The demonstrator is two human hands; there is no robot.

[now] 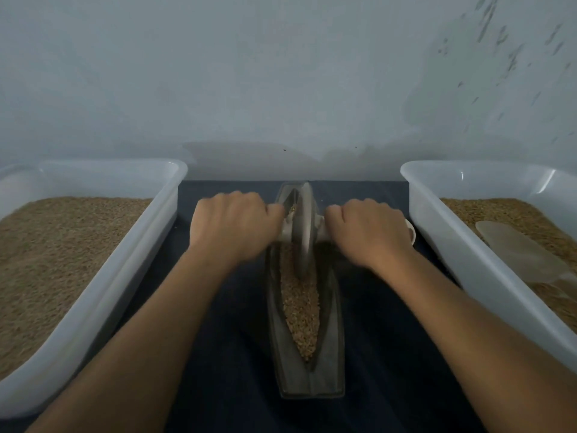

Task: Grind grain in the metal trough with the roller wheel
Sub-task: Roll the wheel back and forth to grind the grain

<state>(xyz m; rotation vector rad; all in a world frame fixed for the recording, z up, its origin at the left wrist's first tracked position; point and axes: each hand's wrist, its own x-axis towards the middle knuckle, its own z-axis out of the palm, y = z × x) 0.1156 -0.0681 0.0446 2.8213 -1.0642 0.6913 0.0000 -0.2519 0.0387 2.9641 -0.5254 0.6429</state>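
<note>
I see both forearms reaching straight away from me, wrists level, knuckles up. My left hand is curled tight round the left end of the wheel's handle, and my right hand grips the right end the same way; the fingers wrap under, so I cannot see their tips. Between the fists the roller wheel stands upright on its edge in the far half of the metal trough, its rim down in the grain.

The trough runs near to far on a dark cloth, narrow and boat-shaped, with its far tip close to the wall. There is open cloth on either side of it before the tubs begin, and the near stretch of the trough lies uncovered.

The left tub is translucent plastic and filled with brown grain. The right tub matches it, also holding grain, with a pale scoop lying on top. A small white object peeks out just beyond my right hand; I cannot tell what it is.
</note>
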